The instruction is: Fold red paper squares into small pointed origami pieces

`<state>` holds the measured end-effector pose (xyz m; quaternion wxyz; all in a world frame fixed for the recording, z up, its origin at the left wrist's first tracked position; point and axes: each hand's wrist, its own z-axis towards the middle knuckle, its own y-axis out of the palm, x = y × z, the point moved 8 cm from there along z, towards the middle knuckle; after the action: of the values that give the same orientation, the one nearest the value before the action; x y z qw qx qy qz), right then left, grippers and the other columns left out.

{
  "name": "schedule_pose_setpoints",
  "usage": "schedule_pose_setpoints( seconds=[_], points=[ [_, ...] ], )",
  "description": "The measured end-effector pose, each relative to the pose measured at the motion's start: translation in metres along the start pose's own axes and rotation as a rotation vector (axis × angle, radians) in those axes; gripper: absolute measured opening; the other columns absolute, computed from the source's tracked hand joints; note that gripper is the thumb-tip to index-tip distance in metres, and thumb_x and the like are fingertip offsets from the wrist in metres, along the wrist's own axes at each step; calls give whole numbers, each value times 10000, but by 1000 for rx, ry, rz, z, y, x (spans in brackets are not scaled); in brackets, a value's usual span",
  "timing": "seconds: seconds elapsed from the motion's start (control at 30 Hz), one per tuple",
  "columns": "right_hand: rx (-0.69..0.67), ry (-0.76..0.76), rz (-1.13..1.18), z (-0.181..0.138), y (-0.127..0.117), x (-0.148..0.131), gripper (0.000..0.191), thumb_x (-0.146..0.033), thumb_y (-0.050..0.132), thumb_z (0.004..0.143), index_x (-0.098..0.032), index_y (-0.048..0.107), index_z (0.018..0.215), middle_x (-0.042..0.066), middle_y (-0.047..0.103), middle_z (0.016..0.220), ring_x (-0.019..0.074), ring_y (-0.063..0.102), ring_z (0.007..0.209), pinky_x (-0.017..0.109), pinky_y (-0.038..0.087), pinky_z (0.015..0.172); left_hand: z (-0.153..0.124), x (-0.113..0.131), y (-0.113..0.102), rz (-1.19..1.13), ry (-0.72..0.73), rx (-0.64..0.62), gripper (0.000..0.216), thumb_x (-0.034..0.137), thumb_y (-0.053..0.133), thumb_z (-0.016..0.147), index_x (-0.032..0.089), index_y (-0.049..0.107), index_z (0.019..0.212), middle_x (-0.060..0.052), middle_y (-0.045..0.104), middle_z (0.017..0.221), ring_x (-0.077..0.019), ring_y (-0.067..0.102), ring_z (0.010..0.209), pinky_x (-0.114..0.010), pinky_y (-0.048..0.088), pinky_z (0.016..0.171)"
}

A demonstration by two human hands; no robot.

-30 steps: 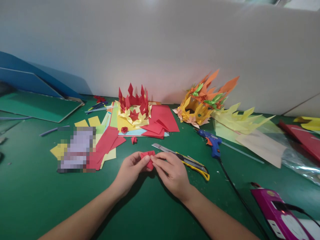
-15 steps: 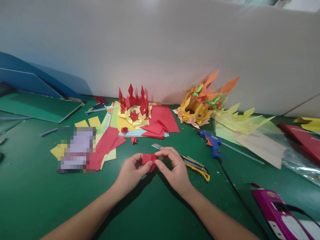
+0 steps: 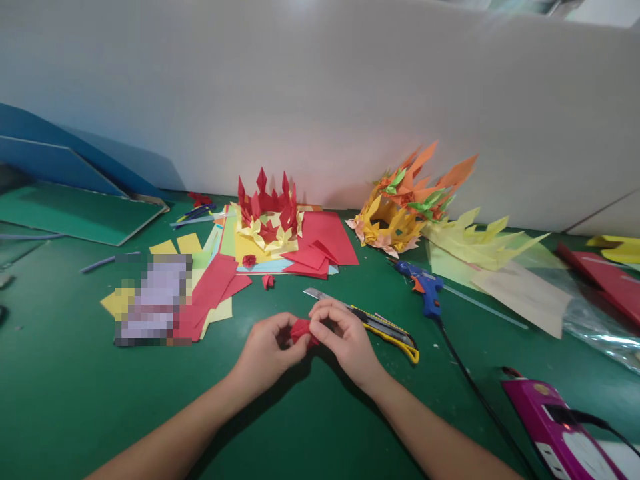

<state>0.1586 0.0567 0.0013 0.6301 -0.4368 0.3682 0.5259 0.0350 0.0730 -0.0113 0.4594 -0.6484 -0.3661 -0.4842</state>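
A small piece of folded red paper (image 3: pixel 301 331) is pinched between both hands above the green table. My left hand (image 3: pixel 269 345) grips its left side between thumb and fingers. On its right side, my right hand (image 3: pixel 345 337) has thumb and fingertips closed, covering part of the paper. Just behind my right hand lies a yellow and black utility knife (image 3: pixel 387 330) with its blade out. Two little red folded paper pieces, one of them a rosette (image 3: pixel 269 282), rest beyond my hands. Behind them stands a red and pale yellow paper crown (image 3: pixel 270 230) on stacked coloured sheets.
A blue glue gun (image 3: pixel 424 287) with its cord lies to the right, near a magenta power strip (image 3: pixel 555 427). Orange and yellow paper crowns (image 3: pixel 393 223) stand behind it. Red paper strips (image 3: pixel 207 293) and a pixelated object (image 3: pixel 157 300) are at left. A white wall (image 3: pixel 320 100) closes the back.
Both hands have come slightly nearer to me, and the red paper has turned and moved a little right. The fingers now cover more of it. Everything else lies as before.
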Motion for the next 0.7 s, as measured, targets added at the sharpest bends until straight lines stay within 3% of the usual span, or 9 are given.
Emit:
schedule_pose_setpoints(
  seconds=[0.17, 0.33, 0.47, 0.57, 0.7],
  points=[
    [28, -37, -37, 0, -2, -3, 121, -189, 594, 777, -200, 601, 657, 20, 601, 740, 170, 583, 761, 317, 488, 749, 0, -9, 1, -135, -103, 15, 251, 347, 689, 554, 185, 497, 536, 61, 503, 483, -78, 428, 436, -197, 332, 440],
    [62, -75, -93, -1, -4, -5, 72, -166, 605, 767, -204, 627, 711, 24, 620, 764, 174, 591, 774, 320, 490, 754, 1, -14, 0, -265, -125, 26, 244, 350, 733, 560, 162, 587, 614, -6, 648, 590, -132, 576, 551, -244, 450, 538],
    [32, -7, -24, -3, 0, 3, 25, -193, 580, 787, -204, 602, 789, 24, 634, 792, 168, 607, 760, 306, 506, 726, 1, -14, -3, -305, -146, 56, 245, 333, 755, 557, 153, 599, 617, -3, 654, 590, -129, 587, 563, -241, 457, 548],
    [-1, 64, 55, -4, 5, 11, 111, -199, 562, 791, -212, 579, 900, 12, 612, 795, 146, 604, 709, 266, 519, 658, 1, -15, -4, -342, -176, 62, 253, 325, 765, 552, 156, 582, 597, 9, 645, 568, -119, 579, 548, -235, 454, 547],
    [47, 51, 60, -4, 1, 10, 162, -167, 571, 766, -222, 553, 918, -15, 536, 750, 125, 561, 672, 229, 506, 625, 1, -18, 0, -391, -213, 30, 256, 330, 770, 550, 152, 597, 615, 7, 658, 568, -111, 577, 543, -232, 456, 564]
  ],
)
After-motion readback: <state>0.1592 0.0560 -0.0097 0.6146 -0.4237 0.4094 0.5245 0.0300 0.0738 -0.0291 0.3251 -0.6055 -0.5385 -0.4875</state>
